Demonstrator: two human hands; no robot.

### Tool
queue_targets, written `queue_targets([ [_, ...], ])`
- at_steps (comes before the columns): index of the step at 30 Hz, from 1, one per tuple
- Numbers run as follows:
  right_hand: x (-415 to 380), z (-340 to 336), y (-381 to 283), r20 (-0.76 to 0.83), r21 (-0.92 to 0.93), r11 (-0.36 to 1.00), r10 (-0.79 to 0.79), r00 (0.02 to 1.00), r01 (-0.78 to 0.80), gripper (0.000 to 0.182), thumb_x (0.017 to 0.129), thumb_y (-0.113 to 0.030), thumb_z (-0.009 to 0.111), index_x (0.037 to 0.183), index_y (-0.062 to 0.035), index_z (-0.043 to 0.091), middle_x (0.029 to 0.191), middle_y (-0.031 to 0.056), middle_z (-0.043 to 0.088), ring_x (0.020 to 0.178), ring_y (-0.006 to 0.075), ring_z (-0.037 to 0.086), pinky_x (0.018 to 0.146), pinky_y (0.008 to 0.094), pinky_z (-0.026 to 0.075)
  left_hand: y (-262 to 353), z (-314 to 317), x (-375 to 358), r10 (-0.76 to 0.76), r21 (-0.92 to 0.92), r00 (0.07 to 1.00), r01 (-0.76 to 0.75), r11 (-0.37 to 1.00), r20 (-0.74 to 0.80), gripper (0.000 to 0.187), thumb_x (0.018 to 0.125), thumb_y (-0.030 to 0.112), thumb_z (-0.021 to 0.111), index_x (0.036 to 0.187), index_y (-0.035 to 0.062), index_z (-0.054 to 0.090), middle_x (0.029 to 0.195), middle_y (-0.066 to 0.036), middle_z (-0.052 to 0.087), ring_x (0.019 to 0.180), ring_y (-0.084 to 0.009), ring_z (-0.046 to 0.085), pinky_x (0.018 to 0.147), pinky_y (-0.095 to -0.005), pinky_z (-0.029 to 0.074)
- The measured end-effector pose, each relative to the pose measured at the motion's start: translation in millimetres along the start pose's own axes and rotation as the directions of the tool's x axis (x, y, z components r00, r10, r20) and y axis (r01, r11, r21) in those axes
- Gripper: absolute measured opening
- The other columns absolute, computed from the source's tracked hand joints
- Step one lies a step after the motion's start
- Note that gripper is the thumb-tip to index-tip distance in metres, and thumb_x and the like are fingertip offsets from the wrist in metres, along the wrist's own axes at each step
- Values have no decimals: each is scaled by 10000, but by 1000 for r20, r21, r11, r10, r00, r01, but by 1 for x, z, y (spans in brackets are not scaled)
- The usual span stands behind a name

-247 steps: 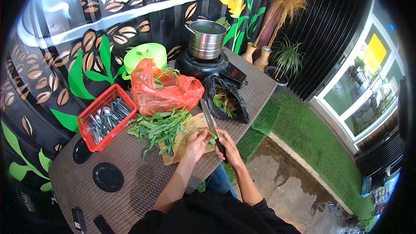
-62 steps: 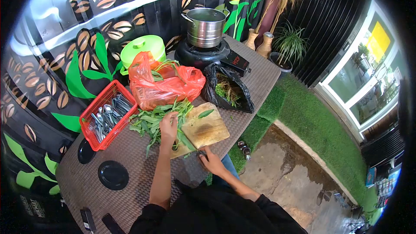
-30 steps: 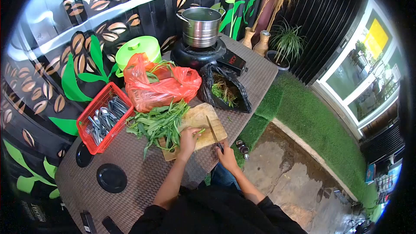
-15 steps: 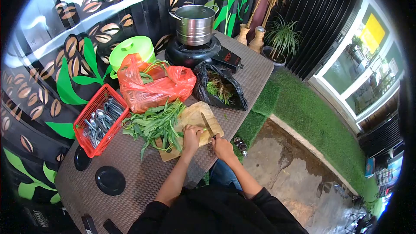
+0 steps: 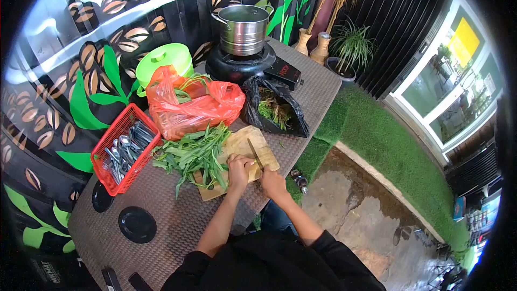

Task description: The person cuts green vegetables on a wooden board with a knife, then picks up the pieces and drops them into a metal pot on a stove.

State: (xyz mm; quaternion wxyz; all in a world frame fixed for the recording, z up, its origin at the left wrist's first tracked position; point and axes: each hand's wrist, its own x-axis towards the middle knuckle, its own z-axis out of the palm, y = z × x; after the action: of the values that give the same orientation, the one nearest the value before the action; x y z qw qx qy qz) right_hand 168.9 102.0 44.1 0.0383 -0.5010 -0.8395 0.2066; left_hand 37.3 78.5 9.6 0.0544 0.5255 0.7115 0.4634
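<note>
A wooden cutting board (image 5: pixel 260 139) lies near the table's front edge, with a heap of long-leaved leafy greens (image 5: pixel 194 153) covering its left part. My left hand (image 5: pixel 239 171) presses down on the board, fingers closed round the stems of the greens; a short bit of stem shows by the fingertips. To its right, my right hand (image 5: pixel 273 183) grips the handle of a knife (image 5: pixel 253 151). The blade points away from me over the board, close beside the left fingertips. Most of the handle is hidden in the hand.
Behind the board sit a red plastic bag (image 5: pixel 188 110) and a black bag (image 5: pixel 295 116) with plant scraps. A steel pot (image 5: pixel 244 35) stands on a stove (image 5: pixel 237 67). At left are a red cutlery basket (image 5: pixel 125 148), a green lidded container (image 5: pixel 164 64) and a black plate (image 5: pixel 137 224).
My right hand and the knife have shifted slightly left, bringing the blade nearer to my left fingers. The left hand stays in about the same place on the greens.
</note>
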Motion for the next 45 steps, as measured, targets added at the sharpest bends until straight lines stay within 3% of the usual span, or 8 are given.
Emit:
queue_targets([
  [12, 4, 18, 6, -103, 44, 997, -59, 993, 64, 289, 926, -276, 424, 942, 8, 478, 741, 244, 627, 703, 390, 638, 620, 473, 515, -3, 4, -5, -44, 9, 998, 44, 999, -34, 95, 699, 79, 681, 786, 49, 708, 812, -94, 631, 878, -270, 522, 835, -379, 374],
  [15, 4, 25, -3, -9, 5, 998, 70, 998, -70, 285, 925, -273, 423, 941, 7, 477, 752, 253, 626, 719, 404, 634, 623, 481, 510, -9, 6, -4, -46, 11, 998, 46, 999, -30, 98, 696, 93, 690, 784, 53, 708, 812, -93, 632, 882, -269, 523, 841, -380, 371],
  [19, 22, 10, 3, -54, 84, 995, -46, 998, 50, 295, 925, -264, 415, 985, 18, 476, 759, 259, 629, 724, 408, 635, 624, 481, 510, -11, 7, -4, -61, -22, 998, 60, 998, -14, 95, 696, 103, 695, 779, 59, 708, 811, -92, 635, 878, -268, 524, 852, -385, 361],
  [25, 9, 32, -11, 8, 4, 995, 105, 994, -105, 323, 930, -284, 409, 1027, 15, 485, 825, 253, 632, 743, 413, 634, 632, 471, 519, -5, 2, -1, -75, 23, 997, 75, 997, -1, 96, 707, 100, 685, 784, 46, 706, 811, -93, 637, 871, -268, 526, 858, -388, 356],
  [30, 20, 20, 5, -51, 9, 997, -76, 996, 76, 286, 910, -257, 436, 997, 13, 463, 739, 227, 641, 688, 392, 646, 616, 484, 520, -2, 2, -7, 1, 40, 1000, 0, 999, -7, 90, 739, 78, 639, 784, 30, 700, 826, -98, 641, 882, -271, 527, 862, -379, 376],
  [33, 1, 29, -8, -2, 24, 994, 110, 994, -110, 337, 920, -301, 431, 1019, 20, 462, 772, 234, 637, 734, 407, 638, 629, 483, 518, -8, 1, -8, 68, 55, 998, -67, 996, -10, 98, 731, 70, 636, 786, 17, 698, 813, -117, 644, 863, -284, 540, 852, -390, 394],
  [37, 25, 20, -5, -31, 67, 998, 9, 999, -7, 340, 925, -306, 420, 998, 23, 465, 781, 240, 638, 740, 413, 638, 633, 486, 517, -12, -3, -1, 64, -11, 998, -64, 998, 3, 88, 699, 47, 654, 768, 10, 695, 782, -150, 637, 815, -308, 562, 803, -404, 426],
  [45, 11, 30, -13, -4, 6, 995, 103, 995, -103, 312, 929, -291, 421, 955, 13, 487, 781, 235, 638, 750, 395, 640, 653, 483, 515, -18, -3, 10, -144, -153, 980, 164, 974, 134, 125, 619, 0, 701, 744, 3, 694, 746, -179, 625, 752, -337, 584, 726, -399, 460],
])
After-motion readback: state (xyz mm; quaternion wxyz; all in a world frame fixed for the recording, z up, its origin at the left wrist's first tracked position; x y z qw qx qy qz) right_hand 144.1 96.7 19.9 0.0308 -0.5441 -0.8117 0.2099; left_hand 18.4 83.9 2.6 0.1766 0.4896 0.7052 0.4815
